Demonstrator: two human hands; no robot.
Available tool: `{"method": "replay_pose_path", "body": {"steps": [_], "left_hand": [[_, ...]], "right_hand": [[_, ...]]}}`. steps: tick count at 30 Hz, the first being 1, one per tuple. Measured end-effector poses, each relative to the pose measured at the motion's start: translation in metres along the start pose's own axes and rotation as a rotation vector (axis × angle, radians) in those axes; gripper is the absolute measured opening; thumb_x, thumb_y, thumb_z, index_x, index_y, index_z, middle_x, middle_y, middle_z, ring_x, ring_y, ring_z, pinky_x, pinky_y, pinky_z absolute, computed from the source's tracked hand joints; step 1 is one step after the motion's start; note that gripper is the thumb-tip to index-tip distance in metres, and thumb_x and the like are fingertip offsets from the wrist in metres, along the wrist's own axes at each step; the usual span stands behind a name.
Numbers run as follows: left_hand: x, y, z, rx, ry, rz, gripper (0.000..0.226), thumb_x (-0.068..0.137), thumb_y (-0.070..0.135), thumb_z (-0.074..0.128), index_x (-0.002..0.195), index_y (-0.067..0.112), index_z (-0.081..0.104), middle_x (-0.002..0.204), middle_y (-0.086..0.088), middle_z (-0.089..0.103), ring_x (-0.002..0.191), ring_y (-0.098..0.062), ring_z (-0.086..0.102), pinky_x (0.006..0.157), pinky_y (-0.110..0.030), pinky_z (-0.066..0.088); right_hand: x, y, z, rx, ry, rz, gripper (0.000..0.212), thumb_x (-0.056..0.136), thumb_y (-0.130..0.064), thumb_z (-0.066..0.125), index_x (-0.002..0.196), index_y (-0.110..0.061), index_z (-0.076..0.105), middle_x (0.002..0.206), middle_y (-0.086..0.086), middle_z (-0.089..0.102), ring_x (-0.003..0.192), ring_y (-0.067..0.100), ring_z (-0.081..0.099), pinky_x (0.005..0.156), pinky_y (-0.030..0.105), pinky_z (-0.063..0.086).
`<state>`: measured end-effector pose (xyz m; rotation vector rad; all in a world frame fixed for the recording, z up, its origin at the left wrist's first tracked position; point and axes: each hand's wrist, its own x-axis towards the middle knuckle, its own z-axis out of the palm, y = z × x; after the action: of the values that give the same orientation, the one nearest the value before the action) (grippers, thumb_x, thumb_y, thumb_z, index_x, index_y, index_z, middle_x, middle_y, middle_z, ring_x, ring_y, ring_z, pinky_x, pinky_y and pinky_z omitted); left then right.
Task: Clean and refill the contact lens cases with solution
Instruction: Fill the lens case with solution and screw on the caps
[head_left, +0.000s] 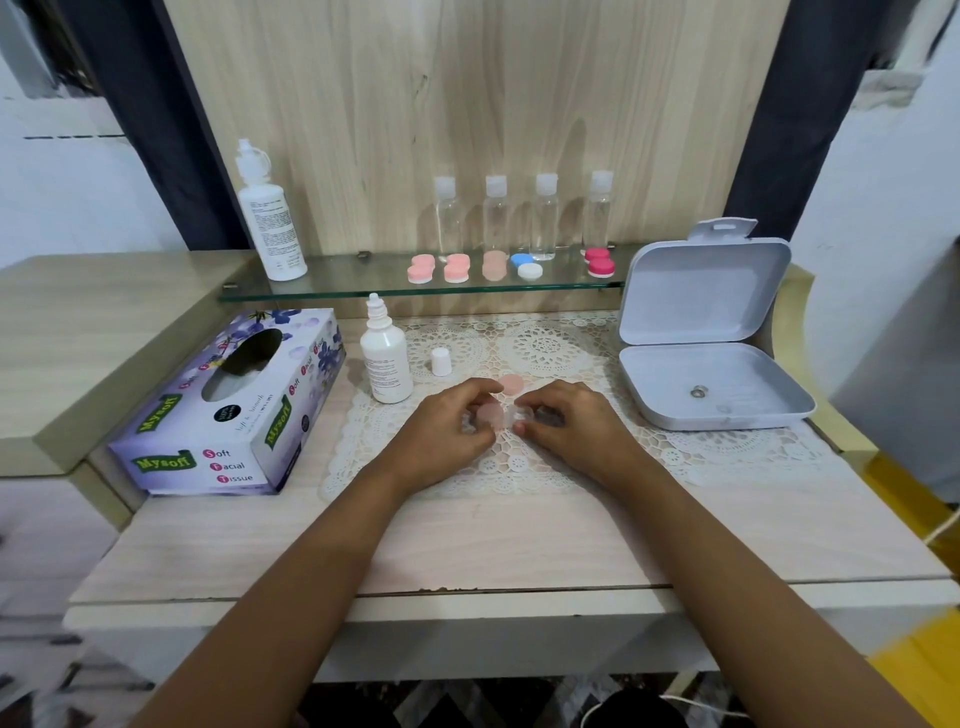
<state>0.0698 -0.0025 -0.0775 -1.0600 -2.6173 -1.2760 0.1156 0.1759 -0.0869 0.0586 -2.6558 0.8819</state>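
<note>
While hands (449, 423) (569, 421) pinch the lens case (500, 415), bottle (387, 358) stands just left.

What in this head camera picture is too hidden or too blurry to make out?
Head view:
- lens case: motion-blurred and partly covered by the fingers of the left hand and right hand pinching it; any contents cannot be told.
- solution bottle: label print too small to read.
- metal piece in the white box: too small to identify.
</note>
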Motion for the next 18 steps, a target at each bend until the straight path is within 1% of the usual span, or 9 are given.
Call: {"method": "replay_pose_path", "body": {"steps": [3, 5, 8, 11, 13, 15, 16, 18], "left_hand": [[0.0018, -0.0009, 0.0006, 0.007, 0.025, -0.018, 0.043, 0.083, 0.02, 0.068, 0.124, 0.016, 0.054, 0.109, 0.004, 0.058, 0.1, -0.006, 0.055, 0.079, 0.0, 0.036], [0.0033, -0.0018, 0.0008, 0.055, 0.046, -0.017, 0.039, 0.082, 0.026, 0.07, 0.116, 0.013, 0.058, 0.104, 0.003, 0.056, 0.096, -0.006, 0.053, 0.076, -0.002, 0.036], [0.0044, -0.004, 0.0003, 0.099, 0.047, 0.0, 0.028, 0.083, 0.026, 0.069, 0.106, 0.012, 0.064, 0.101, 0.003, 0.058, 0.092, -0.006, 0.053, 0.074, -0.003, 0.036], [0.0041, -0.0049, 0.0005, 0.114, 0.021, 0.035, 0.026, 0.085, 0.021, 0.066, 0.109, 0.012, 0.066, 0.105, 0.003, 0.061, 0.097, -0.007, 0.055, 0.08, -0.001, 0.036], [0.0035, -0.005, 0.0012, 0.103, 0.008, 0.042, 0.028, 0.085, 0.014, 0.064, 0.112, 0.011, 0.066, 0.109, 0.002, 0.062, 0.101, -0.008, 0.056, 0.085, -0.003, 0.037], [0.0028, -0.0045, 0.0015, 0.09, 0.0, 0.041, 0.031, 0.083, 0.01, 0.064, 0.114, 0.011, 0.065, 0.11, 0.003, 0.061, 0.103, -0.009, 0.056, 0.087, -0.005, 0.037], [0.003, -0.0046, 0.0017, 0.09, 0.003, 0.04, 0.033, 0.083, 0.013, 0.065, 0.116, 0.011, 0.064, 0.11, 0.004, 0.059, 0.104, -0.009, 0.056, 0.085, -0.003, 0.037], [0.0035, -0.0049, 0.0015, 0.092, 0.024, 0.012, 0.039, 0.083, 0.026, 0.069, 0.118, 0.013, 0.059, 0.108, 0.005, 0.054, 0.101, -0.007, 0.053, 0.08, -0.002, 0.036]], "right_hand": [[-0.0004, 0.0004, -0.0001, 0.014, 0.003, 0.011, 0.031, 0.081, -0.037, 0.068, 0.108, -0.024, 0.068, 0.105, -0.004, 0.065, 0.102, 0.016, 0.052, 0.094, 0.042, 0.041], [-0.0007, 0.0006, -0.0005, 0.023, 0.001, 0.014, 0.03, 0.081, -0.038, 0.068, 0.108, -0.024, 0.068, 0.105, -0.004, 0.065, 0.103, 0.016, 0.052, 0.094, 0.042, 0.041], [-0.0008, -0.0001, -0.0005, 0.025, 0.003, 0.01, 0.03, 0.081, -0.037, 0.068, 0.108, -0.023, 0.069, 0.105, -0.003, 0.065, 0.103, 0.017, 0.052, 0.094, 0.043, 0.041], [-0.0009, -0.0002, 0.0001, 0.024, 0.004, 0.008, 0.029, 0.081, -0.036, 0.068, 0.107, -0.023, 0.069, 0.106, -0.003, 0.065, 0.103, 0.019, 0.052, 0.094, 0.043, 0.04], [-0.0011, 0.0, 0.0002, 0.022, 0.005, 0.006, 0.029, 0.081, -0.036, 0.068, 0.107, -0.023, 0.069, 0.106, -0.003, 0.065, 0.103, 0.019, 0.053, 0.094, 0.044, 0.04], [-0.0013, -0.0005, -0.0002, 0.025, 0.005, 0.009, 0.03, 0.081, -0.036, 0.068, 0.108, -0.023, 0.068, 0.106, -0.003, 0.065, 0.104, 0.019, 0.052, 0.094, 0.044, 0.04], [-0.0014, -0.0009, -0.0005, 0.023, 0.003, 0.011, 0.03, 0.082, -0.036, 0.067, 0.108, -0.023, 0.068, 0.106, -0.003, 0.065, 0.104, 0.019, 0.052, 0.094, 0.044, 0.04], [-0.0014, -0.0017, -0.0011, 0.014, -0.004, 0.013, 0.03, 0.082, -0.036, 0.067, 0.109, -0.023, 0.068, 0.107, -0.003, 0.064, 0.105, 0.019, 0.051, 0.095, 0.044, 0.04]]}}
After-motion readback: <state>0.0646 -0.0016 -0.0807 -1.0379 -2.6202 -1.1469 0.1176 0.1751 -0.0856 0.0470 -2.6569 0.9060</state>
